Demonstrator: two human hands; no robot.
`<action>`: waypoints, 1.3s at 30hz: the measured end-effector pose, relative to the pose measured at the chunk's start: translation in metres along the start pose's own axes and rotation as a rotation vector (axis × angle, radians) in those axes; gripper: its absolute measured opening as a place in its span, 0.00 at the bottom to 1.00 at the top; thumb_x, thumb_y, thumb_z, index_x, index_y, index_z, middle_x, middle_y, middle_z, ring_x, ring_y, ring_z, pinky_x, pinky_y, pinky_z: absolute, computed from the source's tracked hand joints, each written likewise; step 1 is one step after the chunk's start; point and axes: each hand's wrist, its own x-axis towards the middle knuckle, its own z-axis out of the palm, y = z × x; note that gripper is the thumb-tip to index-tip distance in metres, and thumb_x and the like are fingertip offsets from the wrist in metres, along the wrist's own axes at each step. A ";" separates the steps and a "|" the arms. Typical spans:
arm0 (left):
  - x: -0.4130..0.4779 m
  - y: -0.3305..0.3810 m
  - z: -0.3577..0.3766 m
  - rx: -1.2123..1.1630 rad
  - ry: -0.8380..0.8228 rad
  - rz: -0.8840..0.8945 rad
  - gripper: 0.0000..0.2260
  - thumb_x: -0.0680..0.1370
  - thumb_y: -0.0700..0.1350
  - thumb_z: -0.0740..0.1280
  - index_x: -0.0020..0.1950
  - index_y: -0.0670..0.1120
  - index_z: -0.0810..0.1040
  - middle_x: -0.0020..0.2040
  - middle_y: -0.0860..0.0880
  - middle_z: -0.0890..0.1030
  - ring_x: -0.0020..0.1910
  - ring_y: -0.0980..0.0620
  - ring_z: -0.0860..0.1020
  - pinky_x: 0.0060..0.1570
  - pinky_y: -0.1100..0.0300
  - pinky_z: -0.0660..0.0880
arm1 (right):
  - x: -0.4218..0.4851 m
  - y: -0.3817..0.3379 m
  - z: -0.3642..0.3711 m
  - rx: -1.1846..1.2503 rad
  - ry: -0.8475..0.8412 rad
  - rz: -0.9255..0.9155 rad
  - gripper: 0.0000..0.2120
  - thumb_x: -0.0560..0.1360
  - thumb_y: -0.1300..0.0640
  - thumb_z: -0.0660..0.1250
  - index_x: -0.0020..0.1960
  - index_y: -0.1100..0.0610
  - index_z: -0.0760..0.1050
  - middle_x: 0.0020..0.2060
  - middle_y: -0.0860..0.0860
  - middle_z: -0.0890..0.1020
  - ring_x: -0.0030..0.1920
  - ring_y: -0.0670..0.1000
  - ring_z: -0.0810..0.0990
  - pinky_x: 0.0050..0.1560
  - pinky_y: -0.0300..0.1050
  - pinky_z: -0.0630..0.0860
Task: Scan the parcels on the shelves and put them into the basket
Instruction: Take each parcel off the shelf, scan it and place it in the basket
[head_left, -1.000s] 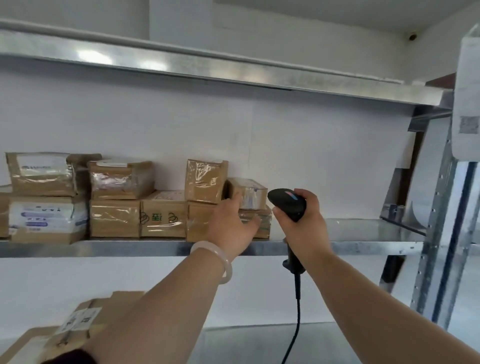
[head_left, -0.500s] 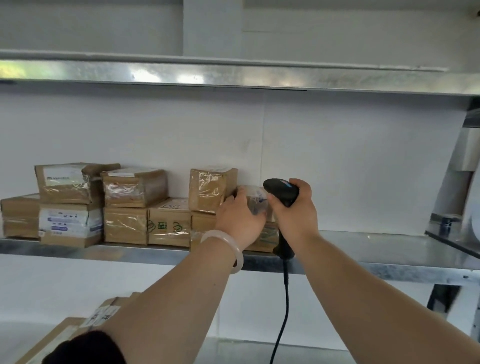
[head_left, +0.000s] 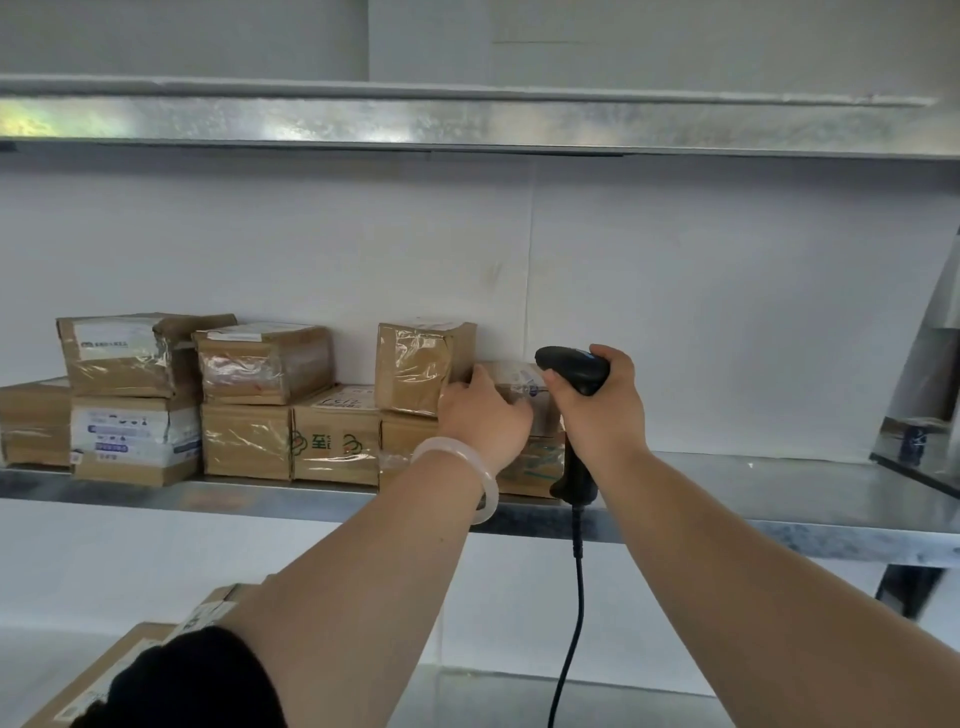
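Parcels (head_left: 260, 364) stand two high along the left half of the middle shelf (head_left: 753, 499), backed against the white wall. The one being handled is the small parcel (head_left: 519, 382) at the right end of the upper layer. It lies on a lower box (head_left: 535, 460), just beside a taller upright box (head_left: 421, 366).

The left hand (head_left: 483, 415) curls its fingers round the near end of the small parcel. The right hand (head_left: 602, 410) is closed round the handle of the black scanner (head_left: 571, 370), whose head sits right over that parcel.

The likeliest slip, by my judgement, is the upright box: it stands so close that dragging the small parcel out sideways could tip it off the stack. The scan may also fail, since the fingers cover part of the top face and the wrinkled tape is glossy enough to throw glare. The scanner's cable (head_left: 571, 623) hangs past the shelf edge and could snag when the arm swings away. The basket is not in view, so the carry probably means turning blind with both hands full.

The small parcel is brown cardboard under clear tape, with a pale label and a touch of blue print, too blurred to read
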 end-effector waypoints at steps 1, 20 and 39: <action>0.001 0.002 0.001 0.013 0.009 0.000 0.33 0.81 0.52 0.62 0.81 0.45 0.50 0.76 0.42 0.63 0.74 0.41 0.65 0.68 0.50 0.68 | 0.001 0.001 0.000 0.006 -0.010 0.014 0.28 0.74 0.50 0.72 0.69 0.47 0.64 0.50 0.44 0.76 0.44 0.46 0.78 0.39 0.35 0.72; -0.093 -0.029 -0.012 -0.408 0.140 0.180 0.25 0.80 0.50 0.67 0.77 0.53 0.65 0.67 0.51 0.67 0.63 0.52 0.73 0.58 0.69 0.72 | -0.140 -0.017 -0.035 0.255 0.060 -0.086 0.25 0.73 0.53 0.74 0.62 0.35 0.67 0.53 0.33 0.77 0.52 0.51 0.82 0.50 0.49 0.82; -0.232 -0.216 -0.051 -0.605 -0.184 -0.219 0.24 0.74 0.57 0.73 0.66 0.51 0.73 0.61 0.46 0.75 0.60 0.49 0.77 0.62 0.53 0.78 | -0.339 0.015 0.042 0.121 -0.072 0.224 0.24 0.72 0.54 0.74 0.57 0.31 0.67 0.50 0.31 0.77 0.52 0.40 0.79 0.47 0.34 0.78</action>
